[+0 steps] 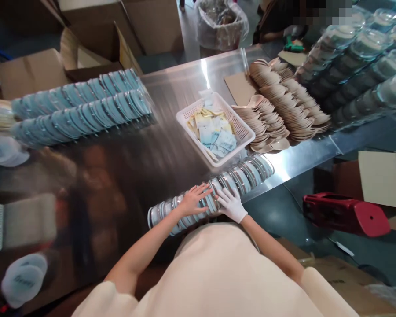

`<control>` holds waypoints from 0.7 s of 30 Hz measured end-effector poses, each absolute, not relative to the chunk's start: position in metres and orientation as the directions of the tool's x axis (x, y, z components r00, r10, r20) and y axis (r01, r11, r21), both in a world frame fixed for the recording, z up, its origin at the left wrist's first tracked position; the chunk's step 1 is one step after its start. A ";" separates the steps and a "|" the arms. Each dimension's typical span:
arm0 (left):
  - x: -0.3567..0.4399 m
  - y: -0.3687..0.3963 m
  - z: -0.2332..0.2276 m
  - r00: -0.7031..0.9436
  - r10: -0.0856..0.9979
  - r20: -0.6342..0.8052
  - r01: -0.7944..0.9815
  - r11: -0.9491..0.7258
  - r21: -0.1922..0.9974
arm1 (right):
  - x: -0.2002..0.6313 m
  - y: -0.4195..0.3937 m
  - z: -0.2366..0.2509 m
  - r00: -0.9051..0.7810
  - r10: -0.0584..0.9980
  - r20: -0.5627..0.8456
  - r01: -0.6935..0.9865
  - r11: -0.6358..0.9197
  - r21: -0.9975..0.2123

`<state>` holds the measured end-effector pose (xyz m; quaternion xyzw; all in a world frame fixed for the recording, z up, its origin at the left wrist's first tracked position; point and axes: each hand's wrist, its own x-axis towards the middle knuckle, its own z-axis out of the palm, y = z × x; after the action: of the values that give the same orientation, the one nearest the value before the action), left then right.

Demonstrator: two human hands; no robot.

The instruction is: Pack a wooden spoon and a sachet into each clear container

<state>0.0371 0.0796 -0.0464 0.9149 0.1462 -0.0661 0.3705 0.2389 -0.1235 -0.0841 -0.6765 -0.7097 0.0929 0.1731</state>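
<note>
A long row of round containers with clear rims (pixel 251 174) lies on its side along the near edge of the metal table. My left hand (pixel 194 200), bare, rests on this row with its fingers stretched out. Just to its right, my right hand (pixel 231 204) wears a white glove and lies flat on the same row, fingers spread. Neither hand is wrapped around a container. Behind the row stands a white plastic basket (pixel 185 115) with white and yellow printed sachets (pixel 214 130) in it.
Stacked wooden spoons (pixel 290 103) lie beside the basket, near clear stacked cups (pixel 356 57). Two rows of round containers (pixel 82 108) lie at left. White printed lids (pixel 23 279) sit front left. Beyond the table are cardboard boxes (pixel 92 48), a lined bin (pixel 219 33) and another person's arm (pixel 272 37).
</note>
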 end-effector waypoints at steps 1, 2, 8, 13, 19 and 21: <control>0.037 0.080 -0.046 0.950 0.211 -0.232 0.313 -0.689 0.654 | 0.250 -0.122 -0.089 -0.085 0.991 0.104 0.927 0.117 -0.356; 0.038 0.080 -0.045 0.949 0.207 -0.236 0.313 -0.692 0.650 | 0.260 -0.120 -0.093 -0.136 0.986 0.094 0.922 0.161 -0.353; 0.052 0.079 -0.044 0.948 0.188 -0.257 0.312 -0.704 0.638 | 0.280 -0.122 -0.102 -0.230 0.971 0.069 0.895 0.239 -0.377; 0.079 0.068 -0.050 0.940 0.180 -0.291 0.323 -0.747 0.582 | 0.284 -0.139 -0.074 -0.157 0.984 -0.083 0.894 0.106 -0.436; 0.110 0.060 -0.047 0.938 0.159 -0.309 0.317 -0.757 0.571 | 0.478 -0.111 -0.021 0.525 0.840 0.134 0.533 -0.202 -0.822; 0.120 0.055 -0.042 0.938 0.166 -0.303 0.320 -0.751 0.578 | 0.558 -0.080 -0.015 0.618 0.777 0.120 0.488 -0.259 -0.833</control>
<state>0.1202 0.0555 -0.0417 0.9282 0.1309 -0.1173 0.3279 0.5576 -0.0796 -0.0151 -0.7772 -0.4070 0.1595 0.4526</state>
